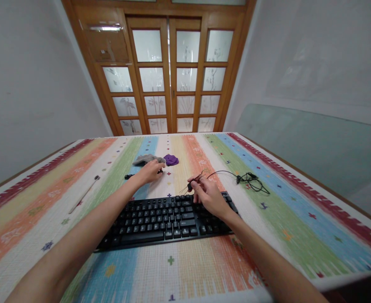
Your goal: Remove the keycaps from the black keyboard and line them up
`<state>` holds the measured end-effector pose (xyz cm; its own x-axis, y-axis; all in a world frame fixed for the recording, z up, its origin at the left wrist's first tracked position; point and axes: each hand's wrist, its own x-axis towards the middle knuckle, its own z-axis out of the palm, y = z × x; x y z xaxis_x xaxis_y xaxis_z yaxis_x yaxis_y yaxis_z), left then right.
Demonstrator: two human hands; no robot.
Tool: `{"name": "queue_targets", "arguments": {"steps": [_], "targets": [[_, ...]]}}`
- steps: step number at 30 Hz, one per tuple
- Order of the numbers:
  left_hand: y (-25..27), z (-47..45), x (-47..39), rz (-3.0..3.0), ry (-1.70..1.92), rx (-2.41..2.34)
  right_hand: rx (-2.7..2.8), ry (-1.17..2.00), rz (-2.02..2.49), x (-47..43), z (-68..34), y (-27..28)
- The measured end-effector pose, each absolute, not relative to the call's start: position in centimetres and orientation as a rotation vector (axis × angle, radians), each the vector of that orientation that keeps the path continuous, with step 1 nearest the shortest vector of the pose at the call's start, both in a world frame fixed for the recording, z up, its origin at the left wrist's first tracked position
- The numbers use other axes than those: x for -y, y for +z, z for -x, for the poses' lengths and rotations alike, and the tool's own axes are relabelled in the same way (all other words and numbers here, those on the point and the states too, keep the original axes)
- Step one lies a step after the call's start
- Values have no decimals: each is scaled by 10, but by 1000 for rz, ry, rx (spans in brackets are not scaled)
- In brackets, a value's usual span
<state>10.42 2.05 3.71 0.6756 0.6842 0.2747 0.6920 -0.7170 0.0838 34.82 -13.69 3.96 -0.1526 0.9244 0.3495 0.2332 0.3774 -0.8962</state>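
Observation:
A black keyboard (pixel 154 221) lies across the tablecloth in front of me, its cable to the back right. My right hand (pixel 207 195) is closed above the keyboard's upper right part, pinching a small black wire keycap puller (pixel 190 185) with thin wires sticking out. Part of the keys is hidden under this hand. My left hand (pixel 153 171) reaches past the keyboard's back edge, fingers bent down around a small black keycap (pixel 160 171). More small black pieces, apparently keycaps (pixel 129 176), lie left of my left wrist. Behind that hand rests a grey cloth (pixel 144 159).
A purple cloth (pixel 171 160) sits beside the grey one. The coiled black cable (pixel 251 180) lies on the right. A thin brush-like stick (pixel 83 195) lies at left on the striped tablecloth (pixel 170 269). Wooden glass doors (pixel 169 65) stand beyond the table.

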Motion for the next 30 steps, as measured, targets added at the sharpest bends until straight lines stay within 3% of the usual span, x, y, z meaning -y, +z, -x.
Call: {"name": "queue_targets", "arguments": {"steps": [22, 30], "targets": [[37, -89, -25, 2822, -468, 1163, 1633, 882, 1052, 136, -348, 36], [70, 1, -30, 2784, -404, 1559, 1657, 873, 1061, 140, -346, 44]]}}
